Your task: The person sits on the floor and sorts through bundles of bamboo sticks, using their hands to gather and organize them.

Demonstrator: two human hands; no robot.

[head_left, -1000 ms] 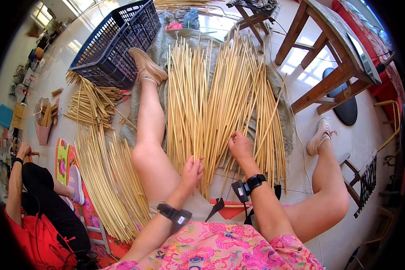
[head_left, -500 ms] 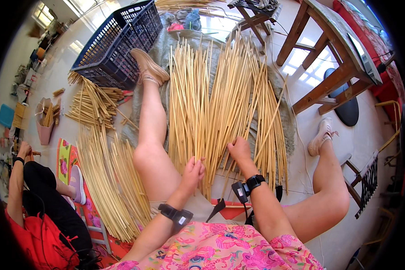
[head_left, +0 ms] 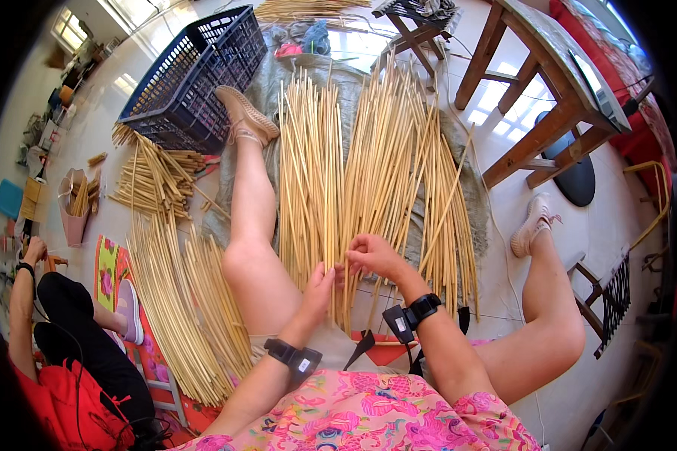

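Drawn leftward since the earlier frame, the person's bare right hand [head_left: 374,255] is just beside the bare left hand [head_left: 322,287], fingertips near fingertips. Largest underneath is a grey-green woven sheet [head_left: 353,98] spread on a pale tiled floor. Two broad groups of long, thin, straw-coloured wooden sticks lie on it: the left group [head_left: 308,173] and the right group [head_left: 387,158], a gap between them toward the far edge, their lower ends running past the near edge. Beyond that near edge, the left hand is closed around the lower ends of a few slender sticks [head_left: 329,248]; the right hand's fingers are curled, but whether they pinch one I cannot tell. Sticks this slim would probably handle best with a light pinch close to the ends, kept parallel and drawn along their length, so crossing neighbours do not drag. Near the sheet's far left corner stands a dark-blue plastic lattice crate [head_left: 218,83], its contents hidden. Farther left, a tapered pink container [head_left: 74,225] holds short tan stick pieces [head_left: 81,197].
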